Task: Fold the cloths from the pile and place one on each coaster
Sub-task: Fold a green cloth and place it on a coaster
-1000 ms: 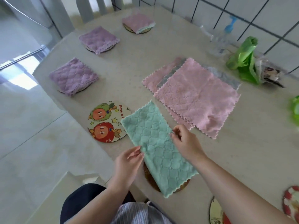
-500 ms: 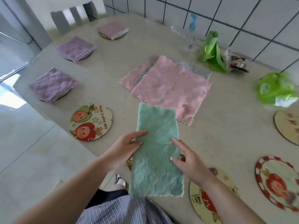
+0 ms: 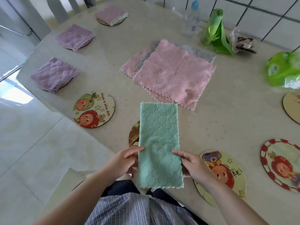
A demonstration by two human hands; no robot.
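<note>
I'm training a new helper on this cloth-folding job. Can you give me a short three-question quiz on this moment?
1. True or false: both hands, left hand and right hand, hold the green cloth.
2. How many coasters along the table's left edge already carry a folded purple or pink cloth?
3. Which cloth lies on top of the pile? A) grey B) pink C) green

Key:
1. True; each hand pinches a long edge of the strip.
2. Three: near, middle, far.
3. B
</note>
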